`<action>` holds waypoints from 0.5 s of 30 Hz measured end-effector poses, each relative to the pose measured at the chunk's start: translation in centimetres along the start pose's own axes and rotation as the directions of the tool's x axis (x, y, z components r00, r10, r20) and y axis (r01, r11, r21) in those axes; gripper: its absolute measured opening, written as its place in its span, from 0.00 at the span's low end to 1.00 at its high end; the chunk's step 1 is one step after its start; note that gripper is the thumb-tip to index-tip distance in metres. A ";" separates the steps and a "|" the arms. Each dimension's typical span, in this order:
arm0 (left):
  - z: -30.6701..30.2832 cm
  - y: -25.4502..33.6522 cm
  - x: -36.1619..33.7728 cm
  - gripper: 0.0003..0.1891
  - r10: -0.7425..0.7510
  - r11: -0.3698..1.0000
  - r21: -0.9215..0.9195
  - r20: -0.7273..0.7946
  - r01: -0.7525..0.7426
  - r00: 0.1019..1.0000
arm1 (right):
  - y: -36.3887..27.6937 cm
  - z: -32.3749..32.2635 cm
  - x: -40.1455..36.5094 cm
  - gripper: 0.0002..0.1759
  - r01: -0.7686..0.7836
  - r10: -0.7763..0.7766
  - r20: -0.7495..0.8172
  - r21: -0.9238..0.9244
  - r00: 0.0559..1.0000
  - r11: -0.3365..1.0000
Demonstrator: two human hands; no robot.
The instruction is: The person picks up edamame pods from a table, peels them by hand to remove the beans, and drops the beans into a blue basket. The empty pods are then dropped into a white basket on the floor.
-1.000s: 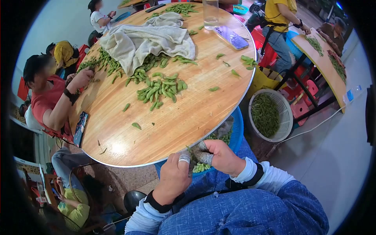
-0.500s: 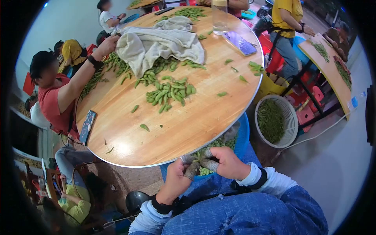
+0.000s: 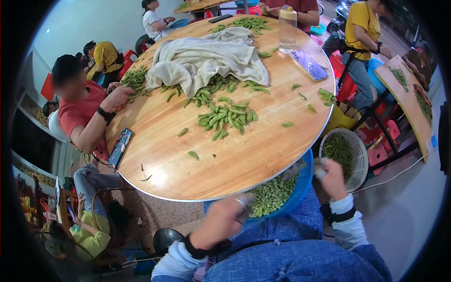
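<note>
My left hand [image 3: 220, 221], its fingertips covered in grey, is smeared by motion at the left rim of the blue basin; whether it holds anything is unclear. Off to the right, my right hand [image 3: 332, 179] hangs between the basin and the white basket, fingers drawn together, also in grey covers. Anything inside them is hidden. Shelled green beans [image 3: 272, 195] lie in the blue basin [image 3: 307, 175] on my lap, partly under the table edge. Green pods [image 3: 225, 118] form a small pile on the round wooden table [image 3: 188, 174], below a crumpled pale cloth [image 3: 206, 58].
The white basket [image 3: 361, 171] on the floor holds green pods or husks. A clear bottle [image 3: 287, 30] and a phone [image 3: 310, 66] stand and lie on the table. A person in red [image 3: 82, 113] handles pods at left; a person in yellow [image 3: 361, 28] stands at right.
My hands have parted: the right moved right and up toward the white basket, the left slightly aside. The red-clad person's raised arm has come down from the cloth. The view has shifted.
</note>
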State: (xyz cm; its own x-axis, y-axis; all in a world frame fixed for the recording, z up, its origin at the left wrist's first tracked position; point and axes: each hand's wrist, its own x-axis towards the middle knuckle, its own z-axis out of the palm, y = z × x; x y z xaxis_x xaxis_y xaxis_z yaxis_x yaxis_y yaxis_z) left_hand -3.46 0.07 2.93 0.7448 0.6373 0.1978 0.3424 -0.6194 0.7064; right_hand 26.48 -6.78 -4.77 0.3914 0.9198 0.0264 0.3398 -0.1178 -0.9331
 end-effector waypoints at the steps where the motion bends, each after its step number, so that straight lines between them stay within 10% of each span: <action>1: -1.4 -0.5 0.1 0.14 -0.121 0.992 0.020 -0.032 0.121 0.992 | -0.4 -1.4 -0.1 0.05 -0.090 0.093 -0.087 0.033 0.992 0.995; 5: -6.5 -6.2 2.2 0.15 -0.056 0.916 0.351 -0.368 0.195 0.928 | 1.1 -4.0 -0.9 0.04 -0.271 0.314 -0.105 0.295 0.944 0.916; 15: -8.6 -10.6 4.5 0.05 -0.169 0.870 0.424 -0.222 0.251 0.960 | -6.8 2.7 -1.0 0.08 -0.059 -0.026 0.290 0.282 0.957 0.958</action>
State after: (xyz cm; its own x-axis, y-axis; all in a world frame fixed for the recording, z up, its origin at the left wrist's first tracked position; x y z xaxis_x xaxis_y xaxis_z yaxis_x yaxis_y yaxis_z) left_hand -8.65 13.43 2.13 0.5302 0.8185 0.2214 0.7281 -0.5733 0.3759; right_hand 21.49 -5.92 0.55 0.1174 0.9916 -0.0542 0.0614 -0.0617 -0.9962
